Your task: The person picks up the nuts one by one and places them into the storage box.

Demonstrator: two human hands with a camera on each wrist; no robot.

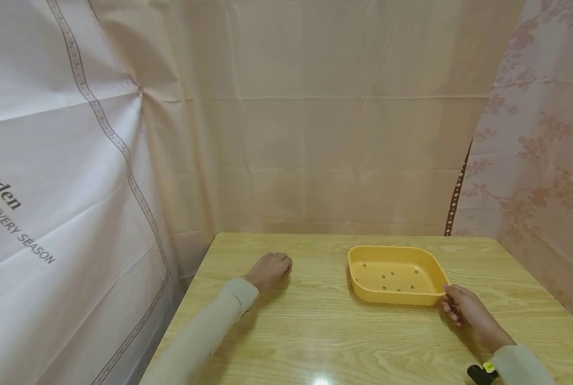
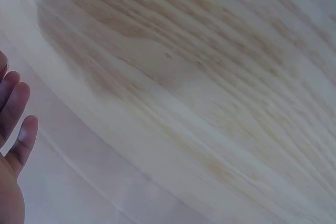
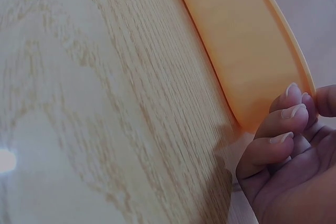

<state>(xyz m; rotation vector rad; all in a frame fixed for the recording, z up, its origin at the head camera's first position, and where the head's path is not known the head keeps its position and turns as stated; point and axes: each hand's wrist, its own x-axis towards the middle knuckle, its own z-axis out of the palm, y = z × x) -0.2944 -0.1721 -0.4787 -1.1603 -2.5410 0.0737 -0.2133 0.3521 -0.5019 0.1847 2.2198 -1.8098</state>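
Note:
A yellow plastic tray (image 1: 397, 298) with rounded corners sits on the wooden table. Several small dark ring-like spots (image 1: 392, 274) dot its floor; whether they are loose pieces or printed marks I cannot tell. At the tray's near right corner, my right hand (image 1: 468, 310) pinches the rim between thumb and fingers. The right wrist view shows those fingertips (image 3: 292, 112) against the outer wall of the orange-looking tray (image 3: 236, 40). My left hand (image 1: 269, 270) is left of the tray, apart from it, over the table. Its fingers (image 2: 26, 135) are loosely bent and hold nothing.
The light wood-grain table (image 1: 315, 331) reaches back to a beige curtain (image 1: 339, 133). Printed cloths hang at the left (image 1: 74, 203) and right (image 1: 546, 160). A black strap piece with a yellow mark (image 1: 482, 373) is at my right wrist.

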